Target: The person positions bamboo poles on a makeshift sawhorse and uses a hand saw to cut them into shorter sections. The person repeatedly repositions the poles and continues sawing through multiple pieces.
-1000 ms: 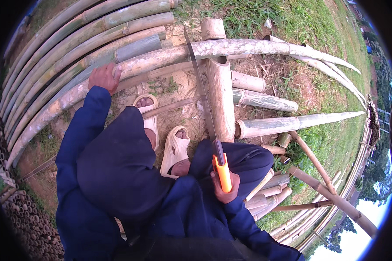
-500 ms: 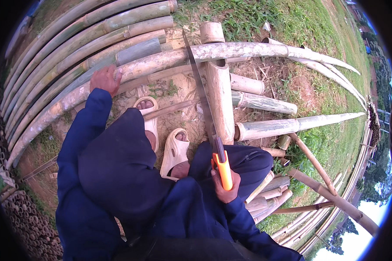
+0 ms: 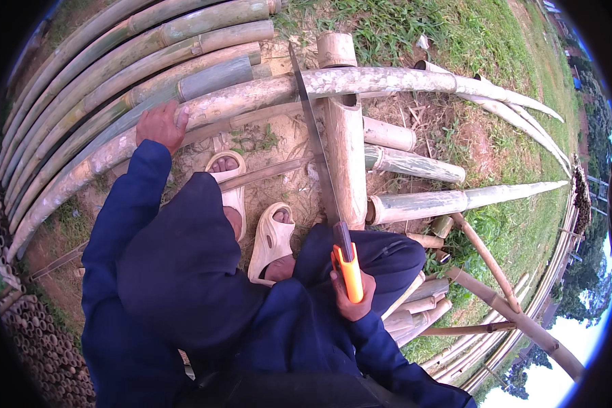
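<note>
My left hand [image 3: 162, 126] is closed over a long pale, blotchy bamboo pole [image 3: 241, 97], left of where the saw crosses it. In my right hand [image 3: 360, 302] is a handsaw [image 3: 315, 139], gripped by its orange handle near my bent right knee. Its long dark blade slants away from me, meeting the pole just left of a thick bamboo support [image 3: 345, 163], and the tip shows beyond the pole. The pole rests across that support, near a short upright-looking bamboo end [image 3: 336, 50]. How deep the blade sits in the pole cannot be made out.
Several long bamboo poles [image 3: 177, 34] lie side by side at the far left. Cut bamboo pieces [image 3: 415, 163] lie right of the support, more beside my right knee. A stack of bamboo ends [image 3: 44, 347] is at lower left. My sandalled feet [image 3: 275, 238] are below the pole.
The view has shifted slightly. The saw handle sits a little lower in the picture, still in my right hand. My left hand stays on the pole.
</note>
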Available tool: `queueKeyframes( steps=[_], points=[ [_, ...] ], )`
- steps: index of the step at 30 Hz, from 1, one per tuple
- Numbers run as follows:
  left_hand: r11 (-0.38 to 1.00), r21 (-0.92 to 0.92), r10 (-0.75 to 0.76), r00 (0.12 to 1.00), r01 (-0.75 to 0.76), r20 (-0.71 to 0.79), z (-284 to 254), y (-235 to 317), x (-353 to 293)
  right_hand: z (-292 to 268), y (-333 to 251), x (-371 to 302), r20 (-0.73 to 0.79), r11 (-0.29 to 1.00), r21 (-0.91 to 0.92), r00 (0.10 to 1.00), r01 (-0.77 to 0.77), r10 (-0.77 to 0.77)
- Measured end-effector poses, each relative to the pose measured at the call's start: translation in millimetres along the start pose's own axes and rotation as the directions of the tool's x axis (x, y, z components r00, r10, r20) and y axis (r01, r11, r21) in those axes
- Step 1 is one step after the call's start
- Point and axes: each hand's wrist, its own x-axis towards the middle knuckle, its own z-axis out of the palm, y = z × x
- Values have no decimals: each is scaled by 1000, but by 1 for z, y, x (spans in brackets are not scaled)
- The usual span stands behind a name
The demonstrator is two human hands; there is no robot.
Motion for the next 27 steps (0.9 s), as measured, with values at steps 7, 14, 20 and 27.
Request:
queueKeyframes(
  steps=[7, 14, 20, 27],
  points=[
    [999, 23, 26, 1000, -26, 15, 1, -11, 7, 51, -8, 128, 21, 993, 103, 998, 58, -60],
    [1000, 3, 28, 999, -28, -38, 9, -15, -1, 1, -6, -8, -3, 1000, 13, 1000, -1, 1],
    [1000, 23, -23, 993, 20, 118, -6, 0, 12, 44, 0, 135, 21, 982, 187, 1000, -2, -2],
    [1000, 11, 21, 1000, -21, -13, 6, -16, 0, 17, 1, 6, -20, 996, 79, 999, -36, 38]
  ],
)
